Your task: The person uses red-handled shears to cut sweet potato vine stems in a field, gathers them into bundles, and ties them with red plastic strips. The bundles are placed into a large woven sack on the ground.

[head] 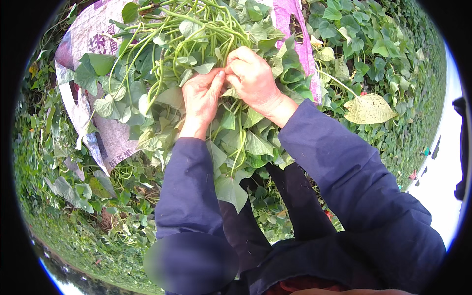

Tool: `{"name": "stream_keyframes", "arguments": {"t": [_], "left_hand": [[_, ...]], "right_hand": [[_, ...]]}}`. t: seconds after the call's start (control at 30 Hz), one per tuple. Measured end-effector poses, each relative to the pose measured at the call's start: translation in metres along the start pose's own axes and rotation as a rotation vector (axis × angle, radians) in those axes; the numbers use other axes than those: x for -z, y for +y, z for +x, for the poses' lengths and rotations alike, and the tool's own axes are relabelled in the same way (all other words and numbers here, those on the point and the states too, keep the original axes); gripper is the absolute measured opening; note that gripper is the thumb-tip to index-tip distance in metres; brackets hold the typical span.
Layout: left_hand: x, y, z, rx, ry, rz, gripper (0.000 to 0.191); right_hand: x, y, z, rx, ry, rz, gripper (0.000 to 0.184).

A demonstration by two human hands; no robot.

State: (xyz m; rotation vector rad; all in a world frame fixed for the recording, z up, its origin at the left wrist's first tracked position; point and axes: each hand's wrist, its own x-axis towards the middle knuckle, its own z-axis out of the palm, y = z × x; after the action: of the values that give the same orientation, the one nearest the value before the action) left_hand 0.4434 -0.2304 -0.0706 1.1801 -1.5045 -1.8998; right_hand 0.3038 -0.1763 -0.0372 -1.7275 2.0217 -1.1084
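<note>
A big heap of cut green vine stems and leaves, which look like sweet potato greens, lies in front of me. At its near side my left hand has thumb and fingertips pinched together on the greens. Meeting it there, my right hand has its fingers curled around thin stems. The fingertips of both hands nearly touch, and what exactly lies between them is partly hidden. Below my hands hang more leafy stems, reaching down between my forearms. Under the heap is a white and purple woven sack bearing printed writing.
Dense leafy vines cover the ground on both sides. A pink plastic strip of sacking shows right of the heap. One yellowed leaf stands out at right. My dark trouser legs are below.
</note>
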Motion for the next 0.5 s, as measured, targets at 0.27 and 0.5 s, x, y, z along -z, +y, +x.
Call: {"name": "stream_keyframes", "arguments": {"t": [0.27, 0.5], "left_hand": [[-0.011, -0.003, -0.003, -0.302, 0.17, 0.282, 0.01], [-0.007, -0.007, -0.005, -0.362, 0.219, 0.34, 0.012]], "right_hand": [[0.019, -0.005, -0.001, -0.571, -0.062, 0.278, 0.018], [0.027, -0.008, 0.022, 0.264, -0.074, -0.197, 0.006]]}}
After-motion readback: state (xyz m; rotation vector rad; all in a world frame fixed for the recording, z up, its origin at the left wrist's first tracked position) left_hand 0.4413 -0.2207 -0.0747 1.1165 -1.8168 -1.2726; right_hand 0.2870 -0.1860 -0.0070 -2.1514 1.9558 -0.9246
